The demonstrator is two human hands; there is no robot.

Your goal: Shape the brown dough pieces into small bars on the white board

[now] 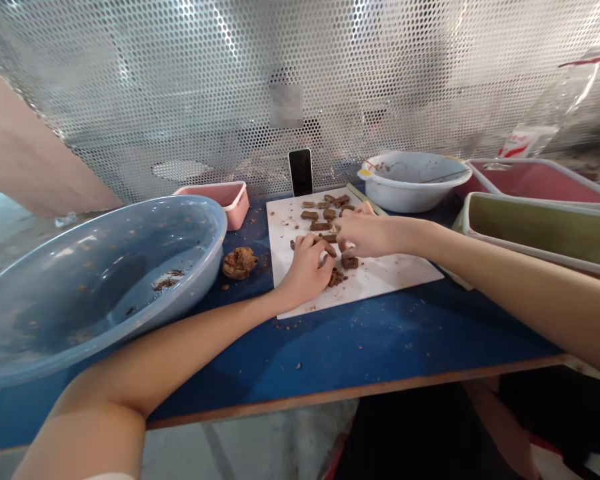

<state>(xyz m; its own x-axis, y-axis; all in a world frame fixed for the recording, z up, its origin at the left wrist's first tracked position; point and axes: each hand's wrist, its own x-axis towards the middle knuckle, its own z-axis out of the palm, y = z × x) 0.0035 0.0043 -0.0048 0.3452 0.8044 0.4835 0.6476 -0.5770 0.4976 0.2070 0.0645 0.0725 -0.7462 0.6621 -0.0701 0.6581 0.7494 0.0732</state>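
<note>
My left hand (pixel 306 272) rests on a white board (pixel 300 303), its fingers curled round a brown clay-like piece (pixel 327 247). Just to the right, my right hand (pixel 363 232) is bent over the board with thumb and fingers drawn together; what is between them is hidden. Beside its thumb sits a short brown block (pixel 350 263). A heap of brown crumbs (pixel 337 277) lies close to my left fingertips. Several small brown bars, one of them a flat bar (pixel 321 227), are laid out towards the board's far side.
A large blue basin (pixel 180 293) fills the left, near a brown lump (pixel 239 263) and a pink tray (pixel 237 207). Behind the board a phone (pixel 301 172) leans on perforated metal. To the right stand a white basin (pixel 410 193), a green-lined trough (pixel 545 230) and a clear bottle (pixel 545 113).
</note>
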